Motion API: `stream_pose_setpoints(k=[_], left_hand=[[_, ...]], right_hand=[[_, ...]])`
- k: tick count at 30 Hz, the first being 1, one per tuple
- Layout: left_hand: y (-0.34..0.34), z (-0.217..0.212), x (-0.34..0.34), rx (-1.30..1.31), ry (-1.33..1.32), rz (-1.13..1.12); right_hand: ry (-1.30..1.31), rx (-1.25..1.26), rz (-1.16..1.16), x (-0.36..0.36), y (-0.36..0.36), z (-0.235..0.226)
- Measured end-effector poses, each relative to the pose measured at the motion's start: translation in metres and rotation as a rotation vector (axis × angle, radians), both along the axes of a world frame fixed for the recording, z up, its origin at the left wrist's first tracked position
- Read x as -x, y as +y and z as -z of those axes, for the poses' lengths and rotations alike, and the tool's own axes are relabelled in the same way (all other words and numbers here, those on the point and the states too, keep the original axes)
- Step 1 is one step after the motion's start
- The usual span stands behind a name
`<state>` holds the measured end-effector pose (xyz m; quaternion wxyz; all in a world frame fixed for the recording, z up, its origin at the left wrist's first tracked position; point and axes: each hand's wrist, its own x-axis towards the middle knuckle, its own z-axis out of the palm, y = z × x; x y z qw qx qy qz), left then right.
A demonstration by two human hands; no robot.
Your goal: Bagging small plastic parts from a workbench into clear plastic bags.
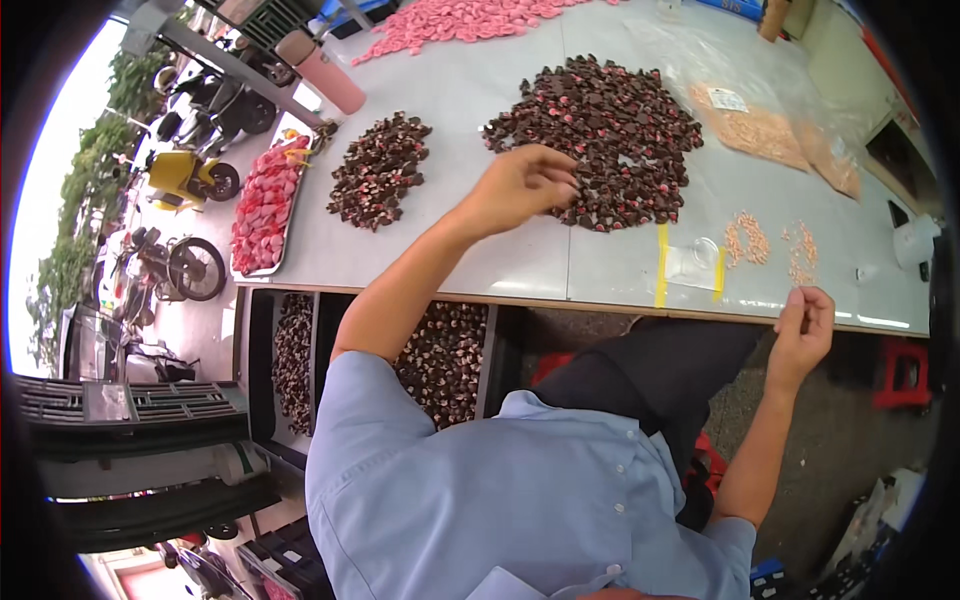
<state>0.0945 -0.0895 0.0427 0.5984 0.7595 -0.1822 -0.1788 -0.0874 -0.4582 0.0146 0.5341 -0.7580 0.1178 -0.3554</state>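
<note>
My left hand (520,185) reaches across the grey table (500,265) to the near edge of a large pile of dark brown and pink small pieces (610,120). Its fingers are curled in against the pile; whether they hold any pieces is hidden. A smaller pile of the same pieces (380,170) lies to its left. My right hand (805,325) hovers at the table's front edge on the right, thumb and fingertips pinched together, nothing visible between them. Two little heaps of peach-coloured bits (748,238) lie just beyond it.
A metal tray of pink-red pieces (265,205) sits at the table's left edge. Pink pieces (450,20) and a pink bottle (325,70) are at the back, clear bags of peach bits (760,130) on the right. Trays of dark pieces (440,355) sit under the table. A red stool (905,370) stands at right.
</note>
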Motion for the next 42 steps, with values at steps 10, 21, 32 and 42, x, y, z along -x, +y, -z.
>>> stream_pose_setpoints(k=[10,21,32,42], left_hand=[[0.112,0.025,-0.031,-0.980,-1.147,-0.535],[0.041,0.047,-0.043,-0.620,-0.583,-0.277],[0.036,-0.008,0.003,-0.056,-0.057,-0.229],[-0.075,0.008,0.018,-0.010,0.390,0.449]], right_hand=[[0.045,0.020,0.003,-0.006,-0.018,0.013],[0.043,0.045,-0.025,0.004,-0.011,0.011],[0.270,0.316,-0.082,-0.020,-0.009,0.023],[0.327,0.759,-0.136,-0.052,-0.009,0.020]])
